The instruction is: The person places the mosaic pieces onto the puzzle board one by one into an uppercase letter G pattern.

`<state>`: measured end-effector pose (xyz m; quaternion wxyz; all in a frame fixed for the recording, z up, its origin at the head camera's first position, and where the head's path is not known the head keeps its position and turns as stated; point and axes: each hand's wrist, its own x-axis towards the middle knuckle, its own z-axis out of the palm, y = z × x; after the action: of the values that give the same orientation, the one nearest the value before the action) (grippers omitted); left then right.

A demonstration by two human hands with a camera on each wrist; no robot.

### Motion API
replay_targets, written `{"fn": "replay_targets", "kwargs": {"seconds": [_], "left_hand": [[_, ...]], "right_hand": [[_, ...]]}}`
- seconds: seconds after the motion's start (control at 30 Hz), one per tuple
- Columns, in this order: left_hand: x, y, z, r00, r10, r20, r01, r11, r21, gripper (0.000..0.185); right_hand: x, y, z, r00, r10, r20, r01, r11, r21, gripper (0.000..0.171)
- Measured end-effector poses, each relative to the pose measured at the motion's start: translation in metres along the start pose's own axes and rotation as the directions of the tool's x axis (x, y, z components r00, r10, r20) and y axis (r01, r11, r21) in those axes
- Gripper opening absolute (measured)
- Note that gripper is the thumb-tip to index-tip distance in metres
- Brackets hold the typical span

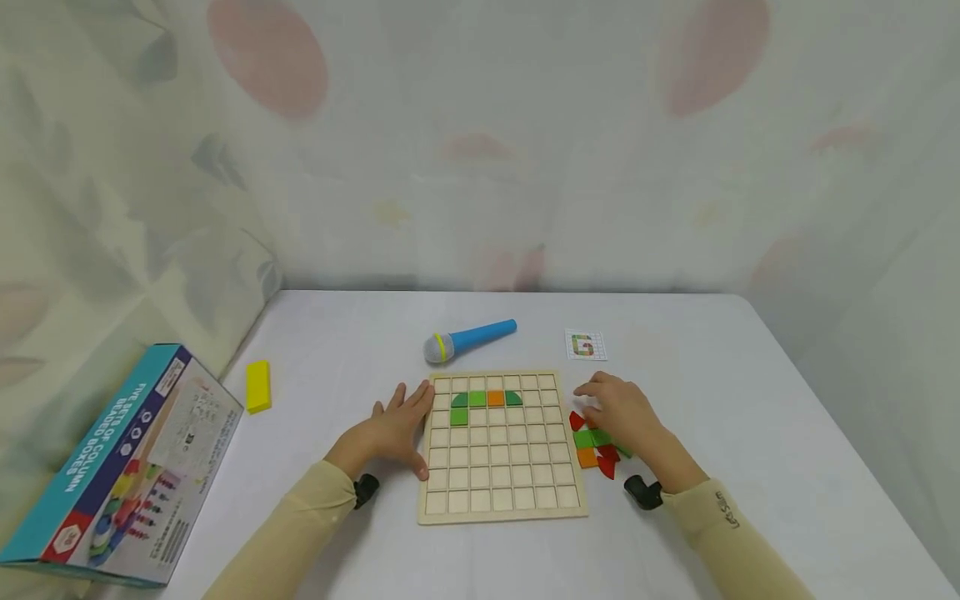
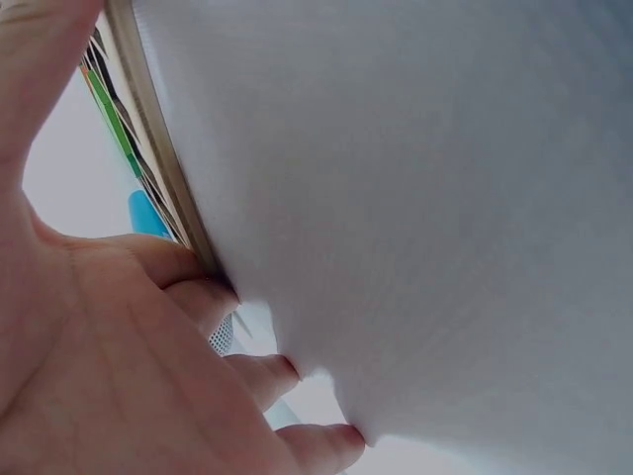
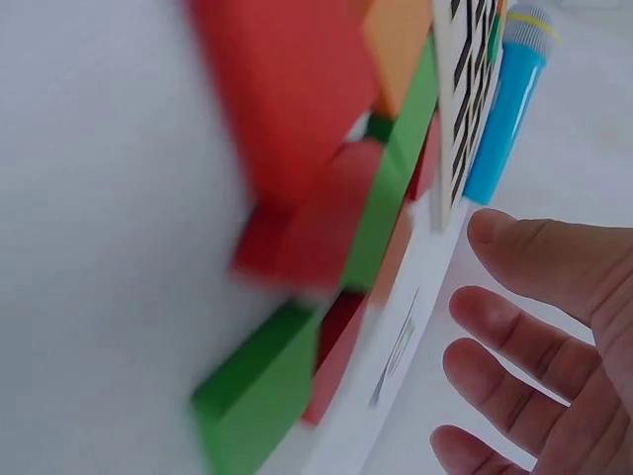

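Wooden board rim (image 1: 502, 516) touches left hand (image 1: 392, 433); right hand (image 1: 624, 410) stands apart.

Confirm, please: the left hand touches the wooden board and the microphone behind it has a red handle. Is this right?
Not quite: the microphone's handle is blue, not red, as the head view shows. The left hand does touch the wooden board.

The pale-tan square wooden grid board (image 1: 501, 479) carries square and curved tiles (image 1: 477, 398) in dark green, light green and orange. Right of the board, the loose flat pieces (image 1: 584, 439) are red, green and orange. Beyond the board, a blue-handled toy microphone (image 1: 483, 335) has a grey head and yellow ring. Left of the board, a rectangular block (image 1: 258, 387) is plain yellow.
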<state>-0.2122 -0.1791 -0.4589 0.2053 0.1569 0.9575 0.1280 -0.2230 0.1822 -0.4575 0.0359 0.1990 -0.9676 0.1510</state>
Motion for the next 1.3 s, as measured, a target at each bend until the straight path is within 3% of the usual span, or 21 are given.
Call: {"fn": "replay_targets", "kwargs": {"seconds": [0.17,0.67,1.07,1.3], "left_hand": [[0.001,-0.001,0.0,1.0,0.0,-0.001,0.0,1.0,0.002,0.137],[0.0,-0.002,-0.001,1.0,0.015,-0.01,-0.015,1.0,-0.012,0.137],[-0.001,0.0,-0.001,1.0,0.017,-0.003,-0.017,1.0,-0.017,0.137],[-0.002,0.0,0.0,1.0,0.016,-0.011,-0.016,1.0,-0.022,0.137]], "right_hand": [[-0.008,0.011,-0.003,0.998,0.045,0.038,-0.044,0.999,-0.02,0.028],[-0.011,0.018,0.002,0.997,-0.044,0.055,0.047,0.998,-0.053,0.02],[-0.004,0.016,0.005,0.996,-0.023,0.088,0.034,0.991,-0.132,0.024],[0.002,0.01,0.005,0.998,-0.055,0.025,0.059,0.985,-0.161,0.022]]}}
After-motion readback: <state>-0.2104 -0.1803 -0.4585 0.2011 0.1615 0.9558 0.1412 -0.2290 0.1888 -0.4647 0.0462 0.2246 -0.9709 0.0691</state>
